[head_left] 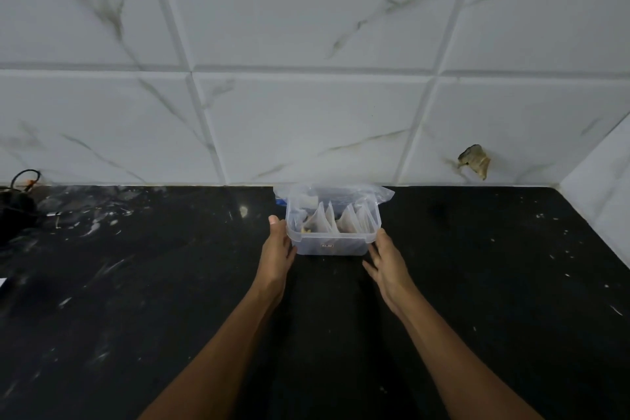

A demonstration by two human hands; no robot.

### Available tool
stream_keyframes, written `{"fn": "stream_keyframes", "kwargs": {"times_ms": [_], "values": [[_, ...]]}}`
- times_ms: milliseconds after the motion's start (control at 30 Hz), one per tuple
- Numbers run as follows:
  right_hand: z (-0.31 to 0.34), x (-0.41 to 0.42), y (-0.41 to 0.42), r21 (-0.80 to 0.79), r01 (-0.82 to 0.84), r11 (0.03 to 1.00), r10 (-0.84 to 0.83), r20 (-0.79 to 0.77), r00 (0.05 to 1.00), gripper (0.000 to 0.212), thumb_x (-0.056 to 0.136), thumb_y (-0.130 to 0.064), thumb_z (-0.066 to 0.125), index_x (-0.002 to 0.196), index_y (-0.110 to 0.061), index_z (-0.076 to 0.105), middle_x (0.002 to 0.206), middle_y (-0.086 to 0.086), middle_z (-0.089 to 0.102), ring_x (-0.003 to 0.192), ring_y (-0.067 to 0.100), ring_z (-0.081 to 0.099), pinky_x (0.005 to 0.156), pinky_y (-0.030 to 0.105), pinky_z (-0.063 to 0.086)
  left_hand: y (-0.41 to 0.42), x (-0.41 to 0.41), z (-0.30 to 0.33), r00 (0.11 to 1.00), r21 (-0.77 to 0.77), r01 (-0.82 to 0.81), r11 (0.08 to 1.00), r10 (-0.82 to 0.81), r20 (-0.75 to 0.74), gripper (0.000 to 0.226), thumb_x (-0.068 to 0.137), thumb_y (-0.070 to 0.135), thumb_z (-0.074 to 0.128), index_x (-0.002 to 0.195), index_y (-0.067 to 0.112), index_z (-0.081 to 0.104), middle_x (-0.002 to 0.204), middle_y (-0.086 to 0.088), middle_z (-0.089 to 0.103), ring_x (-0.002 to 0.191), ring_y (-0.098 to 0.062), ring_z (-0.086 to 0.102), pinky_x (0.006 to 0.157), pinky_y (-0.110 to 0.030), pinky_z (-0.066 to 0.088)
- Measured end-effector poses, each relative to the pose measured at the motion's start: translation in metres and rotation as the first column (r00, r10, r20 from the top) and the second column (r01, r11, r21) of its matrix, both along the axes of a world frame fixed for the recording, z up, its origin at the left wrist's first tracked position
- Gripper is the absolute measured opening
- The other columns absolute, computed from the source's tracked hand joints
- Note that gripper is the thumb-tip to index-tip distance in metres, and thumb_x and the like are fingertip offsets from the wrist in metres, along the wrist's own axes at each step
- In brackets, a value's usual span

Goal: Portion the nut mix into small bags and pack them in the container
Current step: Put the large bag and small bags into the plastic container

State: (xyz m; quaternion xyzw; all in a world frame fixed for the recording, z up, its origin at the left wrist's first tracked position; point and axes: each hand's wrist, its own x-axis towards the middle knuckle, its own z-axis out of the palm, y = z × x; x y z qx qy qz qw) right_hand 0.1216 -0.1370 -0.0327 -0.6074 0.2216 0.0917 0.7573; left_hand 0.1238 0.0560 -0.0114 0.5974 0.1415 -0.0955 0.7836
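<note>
A clear plastic container (pixel 332 245) stands on the black countertop near the back wall. Several small clear bags (pixel 335 223) with nut mix stand upright inside it. A larger clear plastic bag (pixel 381 194) lies behind the container against the wall. My left hand (pixel 280 251) rests flat against the container's left side, thumb up by the rim. At the container's right front corner, my right hand (pixel 387 257) touches it with straight, spread fingers. Neither hand grips anything.
The black speckled countertop (pixel 153 283) spreads wide on both sides. A dark object with a cable (pixel 17 204) sits at the far left by the wall. White marble tiles (pixel 306 112) back the counter, with a chipped hole (pixel 475 160) at the right.
</note>
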Motion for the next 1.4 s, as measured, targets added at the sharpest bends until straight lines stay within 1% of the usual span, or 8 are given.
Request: {"fn": "stream_keyframes", "kwargs": {"times_ms": [267, 400, 500, 600, 700, 933, 1067, 1400], "values": [[0.000, 0.014, -0.002, -0.036, -0.024, 0.999, 0.024, -0.017, 1.000, 0.055, 0.100, -0.045, 0.038, 0.150, -0.025, 0.026, 0.154, 0.001, 0.032, 0.139, 0.017, 0.035, 0.112, 0.040, 0.034, -0.007, 0.005, 0.002, 0.999, 0.007, -0.036, 0.999, 0.036, -0.014, 0.061, 0.102, 0.053, 0.022, 0.143, 0.016, 0.047, 0.138, -0.001, 0.057, 0.127, -0.015, 0.053, 0.112, -0.038, 0.039], [0.011, 0.007, -0.008, -0.152, -0.017, 0.988, 0.013, -0.025, 1.000, 0.064, 0.098, -0.029, 0.047, 0.153, -0.030, 0.014, 0.151, 0.002, 0.036, 0.126, 0.019, 0.048, 0.105, 0.037, 0.043, -0.011, -0.002, 0.009, 0.991, 0.062, -0.134, 0.989, 0.136, -0.018, 0.034, 0.105, 0.040, 0.032, 0.120, 0.026, 0.059, 0.110, 0.010, 0.063, 0.096, -0.003, 0.058, 0.079, -0.023, 0.048], [0.021, -0.018, -0.032, -0.331, 0.016, 0.943, -0.031, -0.041, 0.999, 0.061, 0.094, -0.018, 0.053, 0.149, -0.026, 0.029, 0.130, 0.003, 0.052, 0.103, 0.015, 0.059, 0.094, 0.036, 0.053, -0.002, -0.017, 0.005, 0.972, 0.081, -0.227, 0.971, 0.230, -0.037, 0.045, 0.103, 0.040, 0.039, 0.144, 0.021, 0.042, 0.140, 0.002, 0.048, 0.114, -0.006, 0.044, 0.102, -0.031, 0.041], [0.026, -0.069, -0.070, -0.554, -0.097, 0.827, 0.102, -0.023, 0.995, 0.031, 0.094, -0.015, 0.056, 0.124, -0.019, 0.058, 0.104, -0.001, 0.064, 0.097, 0.015, 0.065, 0.084, 0.031, 0.056, 0.010, -0.056, -0.004, 0.982, 0.123, -0.177, 0.976, 0.184, -0.043, 0.051, 0.101, 0.035, 0.047, 0.148, 0.017, 0.037, 0.142, 0.004, 0.044, 0.128, -0.011, 0.042, 0.110, -0.039, 0.038], [0.029, -0.133, -0.103, -0.735, -0.308, 0.604, 0.340, -0.112, 0.934, 0.017, 0.093, -0.017, 0.060, 0.106, -0.028, 0.065, 0.098, -0.013, 0.064, 0.093, 0.001, 0.062, 0.081, 0.019, 0.049, 0.020, -0.099, -0.017, 0.991, 0.160, -0.115, 0.980, 0.125, -0.053, 0.047, 0.100, 0.028, 0.049, 0.145, 0.015, 0.042, 0.143, 0.001, 0.046, 0.131, -0.016, 0.045, 0.109, -0.041, 0.040], [0.015, -0.238, -0.140, -0.779, -0.621, 0.090, 0.533, -0.489, 0.691, 0.019, 0.088, -0.031, 0.066, 0.107, -0.031, 0.065, 0.102, -0.010, 0.054, 0.089, -0.001, 0.053, 0.079, 0.017, 0.046, 0.025, -0.161, -0.035, 0.992, 0.159, -0.097, 0.983, 0.107, -0.061, 0.042, 0.101, 0.020, 0.048, 0.141, 0.010, 0.047, 0.143, -0.001, 0.049, 0.128, -0.019, 0.050, 0.101, -0.037, 0.044], [0.004, -0.264, -0.140, -0.766, -0.643, 0.004, 0.553, -0.535, 0.639, 0.028, 0.088, -0.034, 0.063, 0.116, -0.031, 0.059, 0.109, -0.014, 0.044, 0.101, 0.002, 0.046, 0.087, 0.019, 0.042, 0.023, -0.176, -0.037, 0.988, 0.113, -0.112, 0.987, 0.123, -0.093, 0.039, 0.101, 0.019, 0.049, 0.138, 0.009, 0.050, 0.140, -0.003, 0.053, 0.123, -0.019, 0.054, 0.100, -0.039, 0.044], [-0.011, -0.275, -0.128, -0.836, -0.549, 0.011, 0.550, -0.453, 0.701, 0.011, 0.097, -0.034, 0.049, 0.103, -0.032, 0.058, 0.107, -0.014, 0.045, 0.099, 0.001, 0.044, 0.084, 0.017, 0.041, 0.031, -0.192, -0.042, 0.972, 0.037, -0.154, 0.987, 0.158, -0.176, 0.037, 0.099, 0.021, 0.051, 0.134, 0.010, 0.054, 0.137, -0.005, 0.057, 0.122, -0.023, 0.056, 0.096, -0.040, 0.046]]}}
